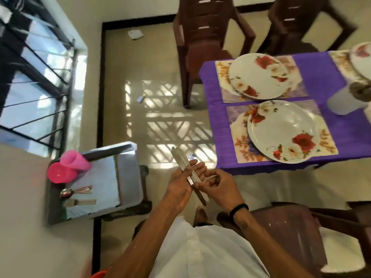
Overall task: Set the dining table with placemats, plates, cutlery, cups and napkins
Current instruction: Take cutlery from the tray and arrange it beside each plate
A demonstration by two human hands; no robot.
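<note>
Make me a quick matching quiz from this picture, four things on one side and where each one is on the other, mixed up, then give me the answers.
Things:
1. knives
2. pink cups
3. spoon
4. near plate

Places:
A. on a floral placemat on the purple table
B. lying flat on the tray, beside a fork
C. held between the two hands, left hand and right hand
D. at the tray's far left corner

Pairs: 1-C, 2-D, 3-B, 4-A
</note>
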